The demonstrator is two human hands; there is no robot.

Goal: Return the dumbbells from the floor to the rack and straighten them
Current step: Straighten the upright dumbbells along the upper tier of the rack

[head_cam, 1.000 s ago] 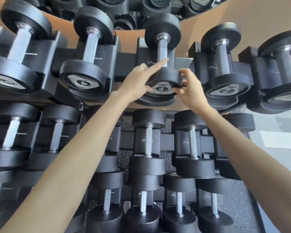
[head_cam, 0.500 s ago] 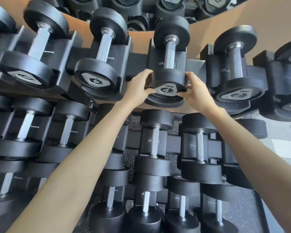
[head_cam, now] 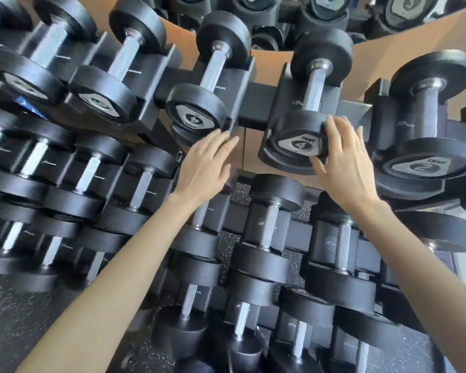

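Top tier of the rack, centre-right of frame: right hand lays straight fingers on the near head of a racked dumbbell marked 4. Left hand, fingers released, holds nothing, mid-frame. Step: prob. straightening; next needs a firmer grip & small twist.

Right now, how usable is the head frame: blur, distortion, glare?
Head view: motion blur smears the left hand and the lower-left dumbbells. Head view: the right hand and the 4 label beside it are sharper, and the number is readable. Head view: wide-angle distortion bows the rack. Head view: no harsh glare, only mild sheen on the steel handles.
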